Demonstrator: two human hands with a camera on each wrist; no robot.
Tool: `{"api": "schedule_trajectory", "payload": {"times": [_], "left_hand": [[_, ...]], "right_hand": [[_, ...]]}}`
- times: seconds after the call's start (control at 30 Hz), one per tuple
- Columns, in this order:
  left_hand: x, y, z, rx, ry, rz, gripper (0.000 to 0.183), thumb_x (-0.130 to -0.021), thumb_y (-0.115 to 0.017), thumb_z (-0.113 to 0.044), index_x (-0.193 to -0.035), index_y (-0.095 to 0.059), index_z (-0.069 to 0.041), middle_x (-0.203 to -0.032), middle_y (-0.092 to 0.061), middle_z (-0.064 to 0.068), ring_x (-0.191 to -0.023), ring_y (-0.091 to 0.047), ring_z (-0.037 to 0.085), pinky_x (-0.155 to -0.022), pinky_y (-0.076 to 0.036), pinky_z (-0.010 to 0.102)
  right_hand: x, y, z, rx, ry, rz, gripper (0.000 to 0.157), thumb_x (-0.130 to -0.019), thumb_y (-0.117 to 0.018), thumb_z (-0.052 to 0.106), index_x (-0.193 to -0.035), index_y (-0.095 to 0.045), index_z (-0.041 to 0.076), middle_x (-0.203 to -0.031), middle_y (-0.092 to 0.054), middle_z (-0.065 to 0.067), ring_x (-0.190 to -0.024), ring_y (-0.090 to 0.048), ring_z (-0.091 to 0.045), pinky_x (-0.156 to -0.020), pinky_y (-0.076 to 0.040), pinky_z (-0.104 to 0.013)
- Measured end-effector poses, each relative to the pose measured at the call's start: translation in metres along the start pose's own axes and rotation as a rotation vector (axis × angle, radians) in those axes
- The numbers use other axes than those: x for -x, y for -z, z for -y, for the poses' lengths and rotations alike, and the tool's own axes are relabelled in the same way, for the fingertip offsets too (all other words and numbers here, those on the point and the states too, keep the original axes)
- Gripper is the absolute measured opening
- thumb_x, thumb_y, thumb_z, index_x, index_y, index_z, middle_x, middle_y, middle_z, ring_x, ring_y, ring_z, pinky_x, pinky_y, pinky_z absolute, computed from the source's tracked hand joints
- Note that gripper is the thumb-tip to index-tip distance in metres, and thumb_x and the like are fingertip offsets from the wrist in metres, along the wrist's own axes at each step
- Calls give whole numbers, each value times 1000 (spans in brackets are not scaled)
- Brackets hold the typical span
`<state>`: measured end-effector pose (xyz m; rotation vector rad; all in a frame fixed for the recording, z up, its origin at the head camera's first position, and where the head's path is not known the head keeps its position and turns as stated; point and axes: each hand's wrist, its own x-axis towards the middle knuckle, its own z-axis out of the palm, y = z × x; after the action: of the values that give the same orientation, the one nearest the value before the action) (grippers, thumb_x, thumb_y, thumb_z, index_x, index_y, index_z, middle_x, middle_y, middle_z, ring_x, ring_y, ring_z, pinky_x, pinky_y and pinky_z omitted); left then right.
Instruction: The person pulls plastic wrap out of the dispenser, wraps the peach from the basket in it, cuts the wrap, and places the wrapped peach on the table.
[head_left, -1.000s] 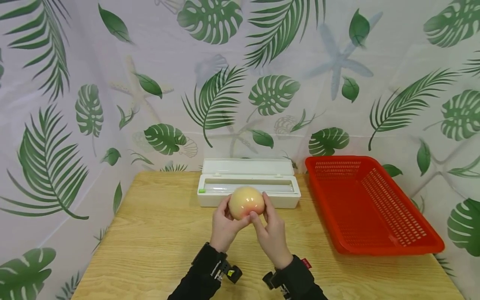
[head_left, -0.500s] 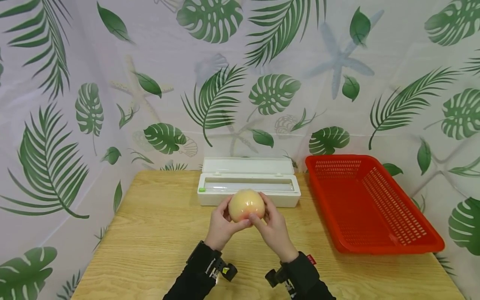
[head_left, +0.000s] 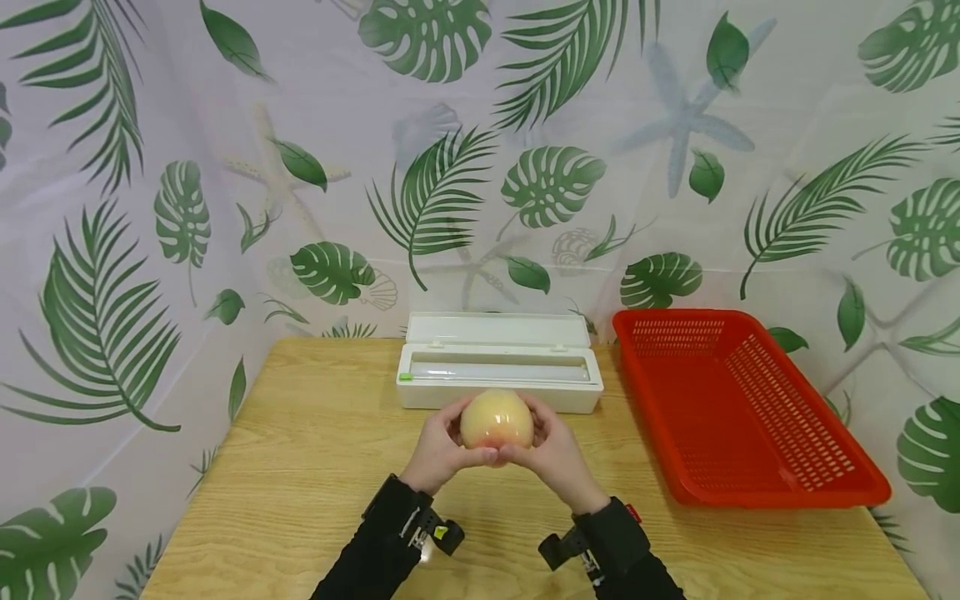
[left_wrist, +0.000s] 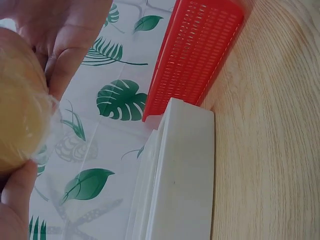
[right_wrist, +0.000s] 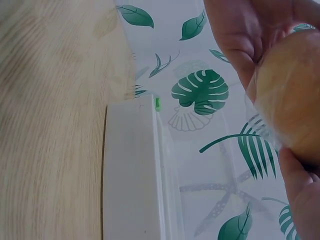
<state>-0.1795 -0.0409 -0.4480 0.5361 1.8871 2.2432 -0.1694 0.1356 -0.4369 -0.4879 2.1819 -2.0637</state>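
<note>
A round, shiny yellow peach [head_left: 497, 419] with a pink blush is held up in front of the chest, over the table. My left hand [head_left: 437, 452] grips its left side and my right hand [head_left: 558, 460] its right side. The two thumbs meet at the near side of the fruit. Both wrist views show clear, crinkled film wrapped around the peach [left_wrist: 20, 107], loose at the edge. Just beyond the hands stands a white cling film dispenser [head_left: 498, 396], its lid raised, with a roll inside and a green slider [head_left: 406, 377] at its left end.
A red plastic basket [head_left: 667, 450] with slotted walls stands on the right of the wooden table [head_left: 322, 433]. Leaf-printed cloth [head_left: 465, 275] hangs behind the table and along its sides. The dispenser sits close to the back edge.
Both hands have come slightly down and nearer with the peach, and the forearms have spread apart. The right thumb has dropped lower, beside the left one.
</note>
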Motion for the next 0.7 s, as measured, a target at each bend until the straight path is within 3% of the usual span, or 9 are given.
{"api": "schedule_trajectory", "payload": {"times": [0.17,0.37,0.7], "left_hand": [[-1,4,-1,-15,42,69,64,-67,-76,-6,-123,-45,5,-110,-51,13,-94,-50,20,-79,-44,31],[-4,5,3,6,67,143,61,-69,-74,-5,-122,-46,5,-106,-52,10,-91,-50,19,-76,-45,31],[-7,4,11,21,111,166,59,-70,-74,-11,-120,-48,7,-102,-56,11,-90,-52,19,-76,-45,31]], "right_hand": [[0,4,-4,14,-69,39,69,-69,-75,16,-127,-39,2,-116,-47,-16,-100,-49,-27,-79,-45,-34],[-1,6,-10,-10,-83,89,69,-70,-75,19,-123,-38,-3,-111,-47,-18,-95,-48,-27,-76,-45,-34],[1,9,-17,-36,-78,125,65,-72,-72,26,-119,-39,-5,-104,-47,-15,-90,-47,-26,-75,-44,-34]]}}
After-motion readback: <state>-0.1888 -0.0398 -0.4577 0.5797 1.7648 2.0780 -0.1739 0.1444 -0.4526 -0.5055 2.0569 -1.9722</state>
